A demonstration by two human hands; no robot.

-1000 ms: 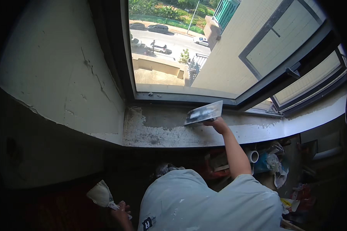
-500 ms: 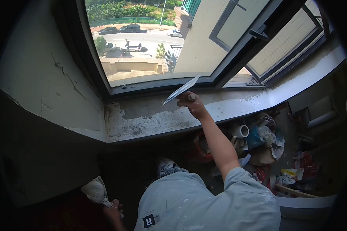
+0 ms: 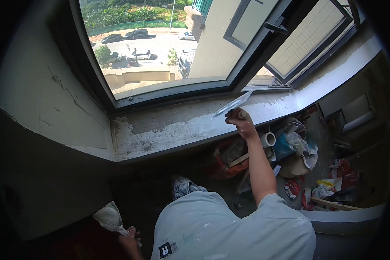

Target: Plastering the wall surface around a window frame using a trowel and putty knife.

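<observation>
My right hand (image 3: 241, 122) is closed round the handle of a plastering trowel (image 3: 235, 104), its thin flat blade tilted over the window sill (image 3: 169, 130). The sill has a rough coat of white plaster on its nearer part and bare grey along the window frame. Whether the blade touches the surface I cannot tell. Low on the left, my left hand (image 3: 131, 239) grips a tool that bears a thick white lump of putty (image 3: 109, 216). Its fingers wrap round the handle, and shadow hides the tool's exact shape.
Above the sill stands a dark-framed window (image 3: 169, 93) with a handle (image 3: 276, 28); a cracked wall (image 3: 60, 102) borders it on the left. Below right lie a white roll (image 3: 268, 139), a red container (image 3: 223, 167), plastic bags (image 3: 305, 149) and red packaging (image 3: 292, 187).
My right hand and the trowel have moved right along the sill and a little nearer to me. My left hand stays low with the putty. The view has shifted slightly.
</observation>
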